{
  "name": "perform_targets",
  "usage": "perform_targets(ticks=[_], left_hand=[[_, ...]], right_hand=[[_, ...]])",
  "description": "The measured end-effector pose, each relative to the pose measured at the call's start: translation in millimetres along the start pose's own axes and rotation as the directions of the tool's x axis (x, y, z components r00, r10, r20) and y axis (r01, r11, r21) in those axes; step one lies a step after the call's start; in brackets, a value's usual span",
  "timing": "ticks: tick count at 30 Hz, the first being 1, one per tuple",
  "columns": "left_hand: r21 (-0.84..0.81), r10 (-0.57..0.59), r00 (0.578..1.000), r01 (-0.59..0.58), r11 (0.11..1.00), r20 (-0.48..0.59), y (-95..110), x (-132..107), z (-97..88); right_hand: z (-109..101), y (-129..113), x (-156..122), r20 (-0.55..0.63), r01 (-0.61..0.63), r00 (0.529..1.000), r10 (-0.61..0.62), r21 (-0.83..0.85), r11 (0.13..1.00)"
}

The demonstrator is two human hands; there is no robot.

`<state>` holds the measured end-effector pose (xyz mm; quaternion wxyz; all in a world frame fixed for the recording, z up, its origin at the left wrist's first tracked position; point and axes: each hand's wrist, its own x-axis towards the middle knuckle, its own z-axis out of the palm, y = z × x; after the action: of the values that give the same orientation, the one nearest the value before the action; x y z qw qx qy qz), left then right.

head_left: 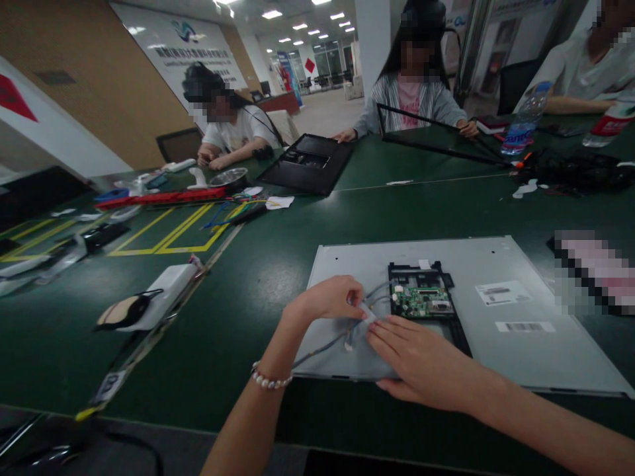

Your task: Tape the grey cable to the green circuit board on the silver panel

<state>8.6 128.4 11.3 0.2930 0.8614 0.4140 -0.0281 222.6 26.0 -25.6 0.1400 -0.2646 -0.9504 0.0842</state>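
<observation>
Grey panel (480,316) lies flat, long axis left to right.

Before you spreads a green table (248,314), with a brown wall (106,86) to the left bearing a large white sign (163,41). Past the white column (372,43), you see pale floor (325,111), a reddish desk (278,103) and distant windows (330,58). Bright ceiling lights (272,14) run in rows above you.

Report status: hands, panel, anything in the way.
Left hand and right hand at pale strip near grey cables. Panel flat on green table, circuit board exposed. Nothing visibly blocking the hands.
</observation>
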Motion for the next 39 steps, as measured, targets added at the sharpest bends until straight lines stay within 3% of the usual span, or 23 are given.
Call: perform_targets(ticks=[23, 28, 32, 36, 39], left_hand=[[-0.026, -0.066, 0.998, 0.066, 0.997, -0.008, -18.7, -1.6, -3.8], [0.020, -0.061, 0.998, 0.061, 0.998, -0.014, -9.6, -4.5, -10.1], [0.020, -0.060, 0.996, 0.062, 0.998, -0.067, 6.6, -6.5, -14.6], [0.028, -0.047, 0.985, 0.053, 0.998, -0.164, 14.7, -6.2, -16.2], [0.056, -0.081, 0.957, 0.100, 0.993, -0.279, 13.0, -4.5, -15.7]], right_hand=[[-1.5, -7.0, -8.3, -0.052, 0.030, 0.998, -0.035, -0.105, 0.994], [-4.4, -3.8, -9.8, -0.055, 0.026, 0.998, -0.030, -0.067, 0.997], [-20.8, 1.6, -11.3, -0.071, 0.025, 0.997, -0.027, -0.028, 0.999], [-42.2, 22.7, -21.3, -0.100, -0.098, 0.990, 0.095, -0.028, 0.995], [-51.1, 54.3, -43.2, -0.139, -0.363, 0.924, 0.357, -0.019, 0.932]])
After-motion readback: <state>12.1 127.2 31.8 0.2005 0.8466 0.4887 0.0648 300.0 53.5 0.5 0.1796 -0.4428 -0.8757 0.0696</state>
